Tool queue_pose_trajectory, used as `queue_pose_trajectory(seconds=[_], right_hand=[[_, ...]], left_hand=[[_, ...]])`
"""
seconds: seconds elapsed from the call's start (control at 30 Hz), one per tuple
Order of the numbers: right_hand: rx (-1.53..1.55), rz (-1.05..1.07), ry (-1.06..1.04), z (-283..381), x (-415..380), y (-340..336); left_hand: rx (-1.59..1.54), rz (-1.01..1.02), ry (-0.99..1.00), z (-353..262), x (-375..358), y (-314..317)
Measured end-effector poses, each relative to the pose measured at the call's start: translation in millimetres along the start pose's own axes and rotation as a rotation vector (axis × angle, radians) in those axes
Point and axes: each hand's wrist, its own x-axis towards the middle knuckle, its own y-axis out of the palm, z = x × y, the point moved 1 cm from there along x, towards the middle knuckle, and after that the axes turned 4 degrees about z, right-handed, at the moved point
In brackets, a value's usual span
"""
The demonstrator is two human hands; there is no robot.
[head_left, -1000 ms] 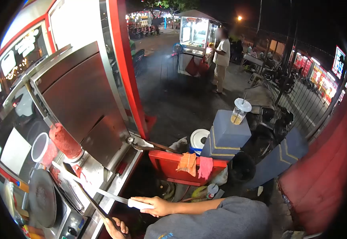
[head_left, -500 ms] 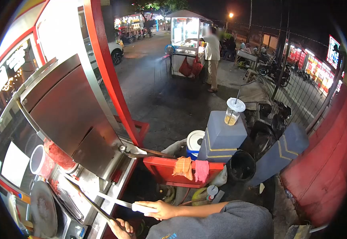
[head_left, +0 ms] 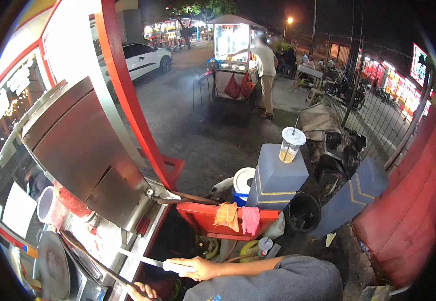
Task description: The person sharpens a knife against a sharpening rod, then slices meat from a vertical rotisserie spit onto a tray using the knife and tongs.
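Note:
A knife with a white handle [head_left: 179,267] is in my right hand [head_left: 203,269], its narrow blade [head_left: 145,258] pointing left over the counter's edge. My left hand [head_left: 143,292], low in the frame, is closed around the end of a long, thin, dark tool [head_left: 95,262]; I cannot make out its kind. That tool slants up and left across the metal counter [head_left: 110,248]. Beyond its tip stands a reddish column of meat [head_left: 72,201] beside a tilted stainless steel panel [head_left: 87,145]. A round dark griddle plate [head_left: 54,266] is left of the tool.
A red post [head_left: 128,90] rises beside the counter. Orange [head_left: 226,215] and pink cloths [head_left: 250,220] hang on a red panel [head_left: 203,218]. A lidded drink cup [head_left: 292,143] stands on a grey block [head_left: 280,173]. A person [head_left: 265,70] is at a lit food cart [head_left: 233,50].
The long tool and my left hand have shifted left and down. My right hand and the knife have moved slightly left. More of the white car shows behind the post.

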Motion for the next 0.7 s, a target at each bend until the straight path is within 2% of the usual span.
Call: queue_pose_trajectory(seconds=[0.1, 0.23, 0.3, 0.43, 0.53, 0.7], right_hand=[[0.016, 0.001, -0.023, -5.1, 0.5, -1.6], [-0.015, 0.004, 0.060, -9.5, -1.8, -1.8], [0.018, -0.017, 0.028, -9.7, -3.4, -0.5], [0.013, -0.022, 0.008, -11.0, -4.7, -3.7], [-0.003, -0.025, 0.004, -14.1, -3.8, -4.0], [0.022, -0.011, 0.009, -9.4, -3.2, 0.0]], left_hand=[[0.027, 0.021, 0.053, 6.5, -1.1, -7.4], [-0.019, -0.019, -0.009, 10.6, -6.5, -15.7], [-0.014, -0.009, 0.006, 14.6, -10.3, -17.2], [0.048, 0.020, -0.155, 22.8, -10.5, -33.0], [0.128, -0.031, -0.116, 31.6, -16.6, -32.1], [0.112, 0.009, -0.164, 32.8, -21.6, -29.6]])
